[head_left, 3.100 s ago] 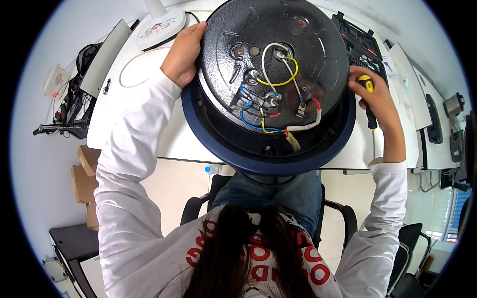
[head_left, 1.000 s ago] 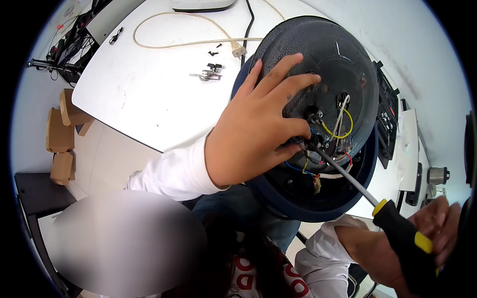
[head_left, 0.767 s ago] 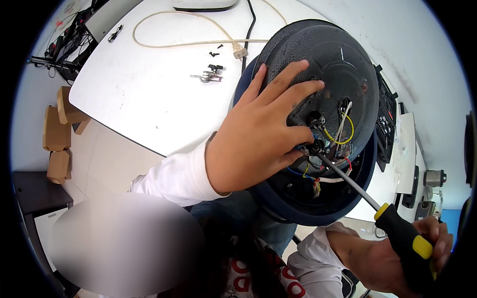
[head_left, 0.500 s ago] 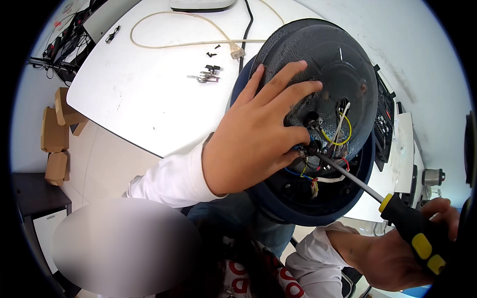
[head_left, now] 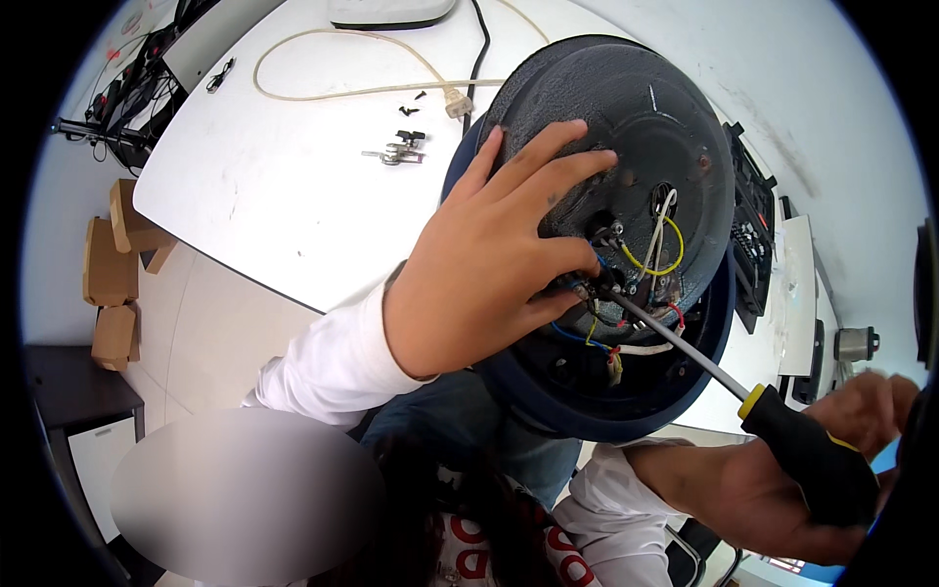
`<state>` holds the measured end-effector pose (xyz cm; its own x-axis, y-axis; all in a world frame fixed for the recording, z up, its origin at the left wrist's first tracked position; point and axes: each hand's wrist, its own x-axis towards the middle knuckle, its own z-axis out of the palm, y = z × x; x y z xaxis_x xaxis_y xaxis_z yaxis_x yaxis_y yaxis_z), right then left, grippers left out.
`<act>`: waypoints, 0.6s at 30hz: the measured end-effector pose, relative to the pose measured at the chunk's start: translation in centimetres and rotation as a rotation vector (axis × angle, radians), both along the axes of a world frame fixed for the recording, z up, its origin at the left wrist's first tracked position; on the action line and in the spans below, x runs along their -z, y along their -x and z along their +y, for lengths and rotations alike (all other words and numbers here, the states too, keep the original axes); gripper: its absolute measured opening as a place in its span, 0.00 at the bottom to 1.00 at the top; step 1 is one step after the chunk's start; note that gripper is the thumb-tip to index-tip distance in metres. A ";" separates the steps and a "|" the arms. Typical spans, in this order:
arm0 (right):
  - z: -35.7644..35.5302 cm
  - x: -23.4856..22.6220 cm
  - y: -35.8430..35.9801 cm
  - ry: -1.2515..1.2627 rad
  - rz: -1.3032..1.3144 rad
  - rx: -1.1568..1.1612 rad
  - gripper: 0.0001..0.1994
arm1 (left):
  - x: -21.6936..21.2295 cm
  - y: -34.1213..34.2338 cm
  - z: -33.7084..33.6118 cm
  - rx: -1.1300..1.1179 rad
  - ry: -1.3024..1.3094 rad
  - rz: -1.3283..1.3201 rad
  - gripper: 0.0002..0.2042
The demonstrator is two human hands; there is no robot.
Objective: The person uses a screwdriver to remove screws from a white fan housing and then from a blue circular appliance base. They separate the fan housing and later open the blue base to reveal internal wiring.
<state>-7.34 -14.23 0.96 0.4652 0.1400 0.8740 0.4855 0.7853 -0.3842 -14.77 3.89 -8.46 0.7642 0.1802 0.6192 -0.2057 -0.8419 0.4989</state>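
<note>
A dark, domed metal housing (head_left: 675,127) stands tilted on a dark blue round base (head_left: 699,377), its wired underside showing. My left hand (head_left: 489,259) lies over it, outer fingers spread on the metal. Its thumb and forefinger close on a small wired part, mostly hidden, near a blue wire (head_left: 570,335). In my right hand (head_left: 773,504) is a screwdriver (head_left: 807,440) with a black and yellow handle; some fingers are lifted and blurred. The shaft's tip reaches in among the terminals beside my left fingertips. A yellow wire (head_left: 675,262) and white wires (head_left: 669,203) loop from the housing.
On the white table (head_left: 293,186) lie a small metal part with a black knob (head_left: 399,152), several dark screws (head_left: 409,110) and a cream cable's plug (head_left: 457,103). An open black tool case (head_left: 751,230) sits right of the housing. Cardboard boxes (head_left: 110,259) stand at left.
The screwdriver's handle has turned, so its yellow patches no longer face up. My right fingers have shifted around it. My left hand still holds its place on the housing; the view has shifted slightly.
</note>
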 end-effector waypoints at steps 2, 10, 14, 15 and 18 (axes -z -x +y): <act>0.0 0.3 -0.2 -0.139 0.016 0.322 0.19 | 0.0 0.1 0.0 0.004 0.002 0.002 0.15; -4.5 0.8 -2.4 0.106 0.087 -0.513 0.23 | 0.0 -0.1 -0.1 0.025 0.004 0.015 0.16; -4.2 1.3 -2.8 0.035 0.328 -0.809 0.28 | 0.0 0.0 0.0 0.016 0.010 0.014 0.17; -3.9 1.2 -2.6 0.084 0.177 -0.604 0.27 | 0.0 0.0 0.0 0.015 0.010 0.017 0.17; -6.0 0.3 -3.2 0.103 0.200 -0.641 0.23 | 0.0 0.3 0.1 -0.002 0.009 0.016 0.17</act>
